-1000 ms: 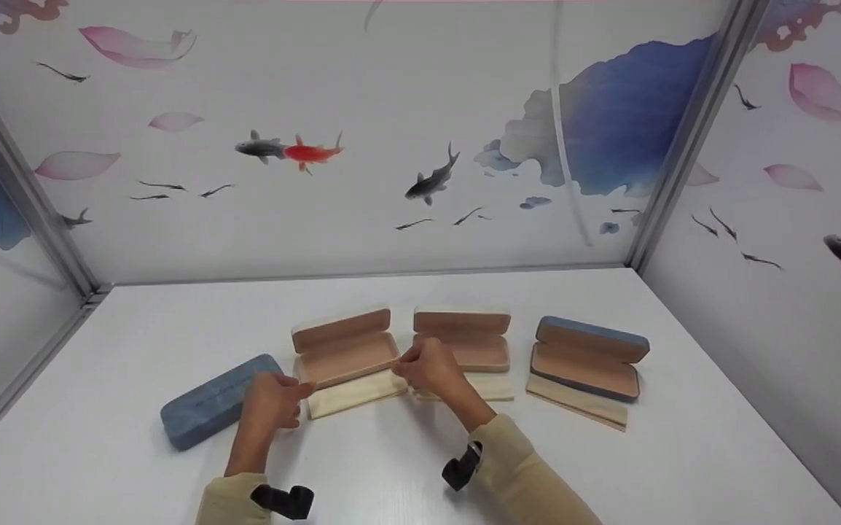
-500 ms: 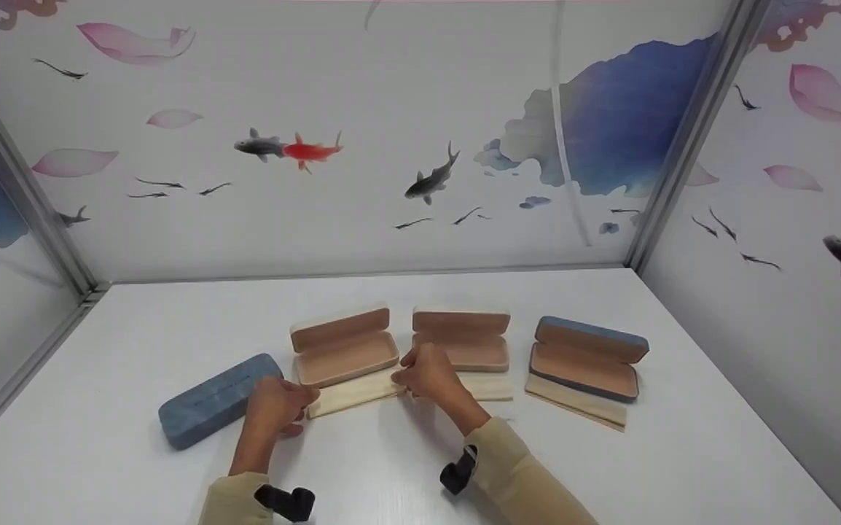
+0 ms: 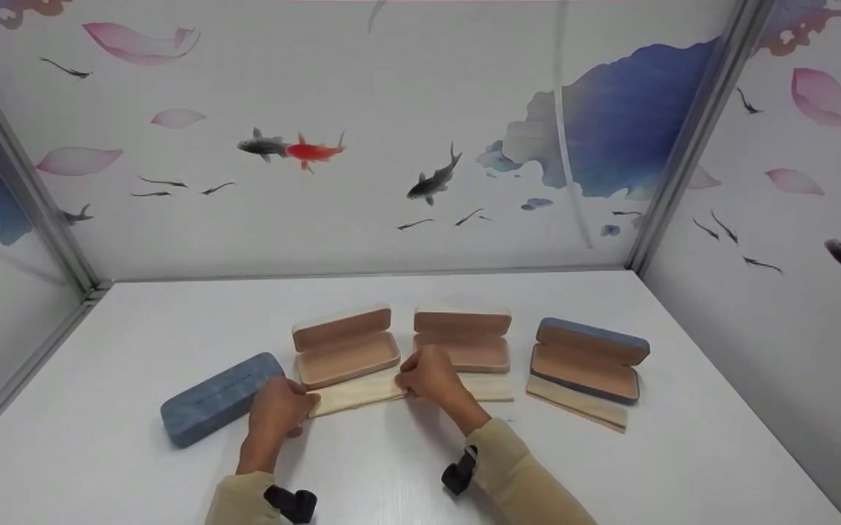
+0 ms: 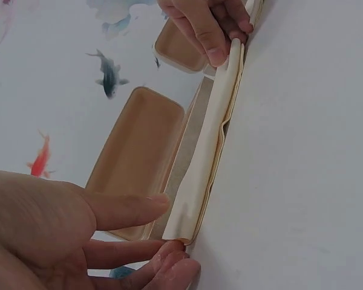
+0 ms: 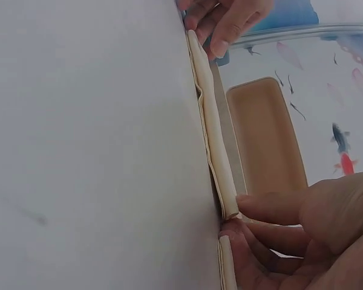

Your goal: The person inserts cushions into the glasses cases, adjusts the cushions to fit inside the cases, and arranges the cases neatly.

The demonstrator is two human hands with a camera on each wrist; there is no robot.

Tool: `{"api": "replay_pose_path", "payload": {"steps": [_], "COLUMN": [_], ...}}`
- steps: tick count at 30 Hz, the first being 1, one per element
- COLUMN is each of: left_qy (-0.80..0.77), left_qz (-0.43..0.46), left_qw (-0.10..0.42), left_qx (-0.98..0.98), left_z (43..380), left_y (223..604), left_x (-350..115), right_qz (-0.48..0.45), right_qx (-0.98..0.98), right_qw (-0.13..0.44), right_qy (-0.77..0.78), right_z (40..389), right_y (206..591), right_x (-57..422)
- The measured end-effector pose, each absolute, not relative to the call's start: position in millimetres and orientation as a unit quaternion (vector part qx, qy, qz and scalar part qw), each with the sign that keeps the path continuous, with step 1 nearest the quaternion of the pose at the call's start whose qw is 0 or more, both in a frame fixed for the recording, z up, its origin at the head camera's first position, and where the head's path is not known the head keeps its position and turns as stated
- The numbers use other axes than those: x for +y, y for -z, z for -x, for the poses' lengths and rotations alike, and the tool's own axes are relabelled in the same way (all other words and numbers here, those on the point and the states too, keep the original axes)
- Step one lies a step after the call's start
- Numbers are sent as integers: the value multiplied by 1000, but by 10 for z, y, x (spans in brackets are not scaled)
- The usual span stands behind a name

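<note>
A folded cream glasses cloth point(image 3: 359, 394) lies before an open glasses case point(image 3: 351, 360) with a tan lining. My left hand point(image 3: 276, 407) holds the cloth's left end, thumb on the case side and fingers on the near side. At the other end, my right hand point(image 3: 431, 380) pinches the cloth, as the right wrist view shows thumb and fingers point(image 5: 272, 208) around it. Seen from the left wrist, the cloth point(image 4: 206, 151) has layered, slightly wavy near edges. Just left of my left hand sits a closed blue glasses case point(image 3: 216, 401).
A second open tan-lined case point(image 3: 468, 352) stands right of centre, a folded cloth point(image 3: 490, 387) before it, partly hidden by my right hand. Farther right is an open blue case point(image 3: 587, 364) with its own cloth point(image 3: 577, 405). Patterned walls point(image 3: 362, 240) enclose the white table point(image 3: 391, 467).
My left hand has come away from the case's front corner and down to the cloth's left end. The right hand stays almost in place at the right end.
</note>
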State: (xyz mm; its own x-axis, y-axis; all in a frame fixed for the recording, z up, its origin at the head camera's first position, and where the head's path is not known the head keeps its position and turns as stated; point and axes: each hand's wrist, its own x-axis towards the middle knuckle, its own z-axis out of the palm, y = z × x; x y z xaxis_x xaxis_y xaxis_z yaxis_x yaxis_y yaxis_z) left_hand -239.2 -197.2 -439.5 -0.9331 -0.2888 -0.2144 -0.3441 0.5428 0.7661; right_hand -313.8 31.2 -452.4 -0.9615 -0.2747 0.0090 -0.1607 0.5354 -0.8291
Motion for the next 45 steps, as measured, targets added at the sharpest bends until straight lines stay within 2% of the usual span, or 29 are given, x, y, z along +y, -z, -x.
{"api": "replay_pose_path", "payload": {"steps": [8,17,26,30,33,45], "left_qy": [-414,-429,-489,-511,-533,-599], "left_qz": [164,164,167,174,173,170], "left_qw": [4,10,42,45,36,6], "left_qx": [895,888,855,841,828,782], "left_z": [2382,2351,2366,2393,2409,2417], "left_y": [4408,4353,4300,4304,4316,4312], "left_x": [-1962,-1978,-2031,-2059,-2076,-2122], "right_qz": [125,114,97,67,54,72], "right_qx": [878,880,841,809,789,792], "right_qw": [57,59,111,153,163,75], "right_qy": [459,458,520,564,590,601], "right_z": [3143,3140,3167,3189,3207,3236], "right_y": [4543,4517,4482,4473,4467,4523], "right_x": [320,299,299,295,288,258]}}
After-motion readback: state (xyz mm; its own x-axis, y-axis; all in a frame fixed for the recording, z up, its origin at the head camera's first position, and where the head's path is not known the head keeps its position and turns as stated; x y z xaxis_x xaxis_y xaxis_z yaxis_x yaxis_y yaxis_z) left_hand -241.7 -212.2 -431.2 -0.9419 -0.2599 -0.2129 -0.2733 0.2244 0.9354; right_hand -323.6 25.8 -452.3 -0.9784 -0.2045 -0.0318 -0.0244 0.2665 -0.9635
